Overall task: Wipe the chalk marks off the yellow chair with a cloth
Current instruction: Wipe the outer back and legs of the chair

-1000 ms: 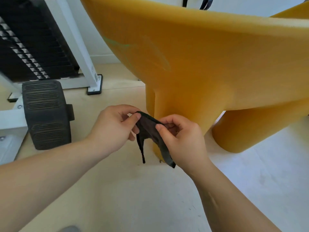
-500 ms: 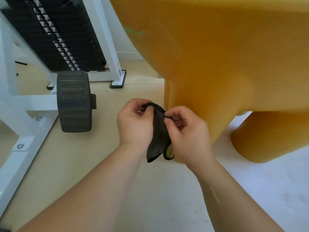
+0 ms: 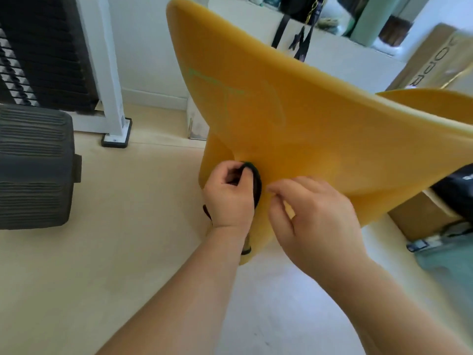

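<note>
My left hand (image 3: 230,201) is curled tight round the black cloth (image 3: 256,184), which bunches out of my fist right against the yellow chair (image 3: 332,139), low down where its broad side narrows to the leg. A tail of the cloth hangs below my wrist. My right hand (image 3: 317,219) is just beside it, fingers bent with the tips close to the cloth, but I cannot tell whether they pinch any of it. The green chalk marks (image 3: 212,82) are up and to the left on the chair's wide face, well above the cloth, with nothing lying over them.

On the left, a ribbed black pad (image 3: 33,167) sits near me, and behind it a white frame (image 3: 108,73) stands on the pale floor (image 3: 115,239) with a stack of black plates (image 3: 46,47). Black straps (image 3: 298,43) hang beyond the chair's top edge.

Far right, a cardboard box (image 3: 432,62) with lettering rises behind the chair. Nearer, under the chair's right side, there is a second brown box (image 3: 417,219) with something black (image 3: 458,185) above it; what either box holds I cannot see.
</note>
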A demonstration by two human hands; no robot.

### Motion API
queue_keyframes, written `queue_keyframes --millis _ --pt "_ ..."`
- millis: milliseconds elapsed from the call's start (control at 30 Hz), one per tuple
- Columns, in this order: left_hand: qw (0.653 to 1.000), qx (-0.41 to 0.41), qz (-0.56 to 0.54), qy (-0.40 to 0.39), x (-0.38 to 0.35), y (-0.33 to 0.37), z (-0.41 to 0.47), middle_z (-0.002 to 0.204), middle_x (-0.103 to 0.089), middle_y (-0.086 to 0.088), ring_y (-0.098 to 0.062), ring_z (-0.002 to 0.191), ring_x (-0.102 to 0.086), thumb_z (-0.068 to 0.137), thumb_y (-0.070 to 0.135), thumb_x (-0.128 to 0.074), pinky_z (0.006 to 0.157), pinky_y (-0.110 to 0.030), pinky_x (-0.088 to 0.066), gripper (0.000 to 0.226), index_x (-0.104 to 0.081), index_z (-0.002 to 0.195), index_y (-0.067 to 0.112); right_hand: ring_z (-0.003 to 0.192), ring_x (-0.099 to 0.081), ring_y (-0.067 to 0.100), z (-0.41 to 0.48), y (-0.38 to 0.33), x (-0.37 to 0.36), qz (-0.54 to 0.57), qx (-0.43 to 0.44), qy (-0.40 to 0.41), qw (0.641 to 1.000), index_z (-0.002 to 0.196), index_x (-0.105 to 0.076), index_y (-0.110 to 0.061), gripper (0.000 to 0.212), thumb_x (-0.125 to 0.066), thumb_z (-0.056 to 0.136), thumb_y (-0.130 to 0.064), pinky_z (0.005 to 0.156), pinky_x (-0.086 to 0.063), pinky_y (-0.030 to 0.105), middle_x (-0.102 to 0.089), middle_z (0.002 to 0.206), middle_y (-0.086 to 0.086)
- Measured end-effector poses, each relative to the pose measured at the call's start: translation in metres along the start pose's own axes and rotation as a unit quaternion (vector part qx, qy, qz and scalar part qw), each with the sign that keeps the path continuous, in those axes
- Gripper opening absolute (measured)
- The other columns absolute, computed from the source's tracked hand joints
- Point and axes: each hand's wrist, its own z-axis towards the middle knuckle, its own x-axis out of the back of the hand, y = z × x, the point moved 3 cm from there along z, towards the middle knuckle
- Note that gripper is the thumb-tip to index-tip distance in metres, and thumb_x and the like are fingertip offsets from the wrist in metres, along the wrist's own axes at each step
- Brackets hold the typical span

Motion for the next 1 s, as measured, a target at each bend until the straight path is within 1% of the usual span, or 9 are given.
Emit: queue_keyframes --millis 67,133,233,300,400,500,600,833,1000 --pt "1.0 -0.018 -0.007 -0.013 -0.004 0.01 0.005 0.077 -0.068 0.016 0.0 0.074 -0.064 0.086 0.009 -0.072 0.068 -0.011 -0.049 0.029 -0.065 0.08 0.036 0.086 -0.056 0.033 0.019 -0.009 0.036 -0.08 0.061 0.094 0.99 0.096 -0.075 -0.014 0.018 -0.059 0.095 -0.021 0.073 -0.043 0.044 -0.068 0.09 0.005" --pt "0.999 -0.006 -0.031 -0.013 -0.007 0.016 0.008 0.082 -0.069 0.016 0.001 0.076 -0.064 0.087 0.01 -0.072 0.067 -0.007 -0.047 0.019 -0.069 0.087 0.028 0.108 -0.049 0.034 0.045 -0.007 0.057 -0.152 0.06 0.142 0.976 0.116 -0.072 -0.013 0.027 -0.06 0.096 -0.026 0.087 -0.037 0.046 -0.065 0.112 0.012" --pt "0.997 0.014 -0.076 0.005 -0.008 0.027 0.007 0.092 -0.071 0.009 -0.002 0.084 -0.067 0.085 0.014 -0.076 0.072 -0.011 -0.052 0.019 -0.068 0.102 0.02 0.121 -0.048 0.034 0.086 0.012 0.061 -0.196 -0.021 0.027 0.98 0.147 -0.047 -0.02 0.047 -0.038 0.107 -0.043 0.103 -0.034 0.047 -0.058 0.13 0.011" --pt "0.994 0.039 -0.101 0.029 -0.01 0.032 0.005 0.097 -0.072 0.006 -0.006 0.087 -0.069 0.08 0.022 -0.083 0.076 -0.018 -0.057 0.032 -0.062 0.105 0.021 0.092 -0.059 0.031 0.1 0.023 0.059 -0.19 -0.044 -0.022 0.981 0.144 -0.047 -0.028 0.05 -0.023 0.108 -0.053 0.077 -0.046 0.04 -0.065 0.107 0.005" --pt "0.989 0.107 -0.094 0.036 -0.016 0.035 -0.001 0.1 -0.072 0.008 -0.008 0.092 -0.069 0.076 0.037 -0.084 0.084 -0.029 -0.06 0.041 -0.063 0.107 0.021 0.069 -0.053 0.025 0.105 0.027 0.059 -0.169 -0.031 -0.017 0.985 0.132 -0.052 -0.031 0.049 -0.02 0.107 -0.057 0.056 -0.033 0.031 -0.059 0.082 -0.001" --pt "0.984 0.14 -0.107 0.007 -0.021 0.042 -0.012 0.116 -0.07 0.01 -0.009 0.108 -0.066 0.081 0.044 -0.078 0.095 -0.032 -0.056 0.049 -0.065 0.124 0.025 0.068 -0.05 0.024 0.105 0.023 0.062 -0.152 -0.041 -0.026 0.987 0.124 -0.057 -0.027 0.045 -0.025 0.107 -0.055 0.053 -0.027 0.029 -0.056 0.078 0.0" --pt "0.992 0.101 -0.08 -0.01 -0.021 0.056 -0.02 0.136 -0.059 0.012 -0.01 0.124 -0.056 0.079 0.057 -0.072 0.103 -0.032 -0.051 0.069 -0.054 0.14 0.031 0.068 -0.051 0.025 0.108 0.017 0.062 -0.138 -0.058 -0.052 0.987 0.119 -0.056 -0.024 0.045 -0.026 0.107 -0.055 0.053 -0.031 0.031 -0.054 0.076 0.001" --pt "0.998 -0.009 -0.052 0.017 -0.016 0.077 -0.014 0.145 -0.036 0.005 -0.007 0.125 -0.042 0.072 0.053 -0.082 0.091 -0.011 -0.042 0.091 -0.036 0.147 0.031 0.06 -0.047 0.018 0.123 -0.017 0.057 -0.171 -0.065 -0.082 0.98 0.105 -0.054 -0.021 0.046 -0.025 0.106 -0.056 0.052 -0.034 0.033 -0.05 0.069 0.0" --pt "0.998 -0.052 -0.042 -0.007 -0.013 0.074 -0.004 0.164 -0.016 0.005 -0.005 0.145 -0.019 0.082 0.07 -0.058 0.114 -0.026 -0.028 0.093 -0.013 0.157 0.037 0.068 -0.055 0.021 0.144 -0.034 0.054 -0.113 -0.048 -0.114 0.986 0.101 -0.061 -0.021 0.047 -0.03 0.104 -0.057 0.061 -0.047 0.038 -0.058 0.072 0.0"
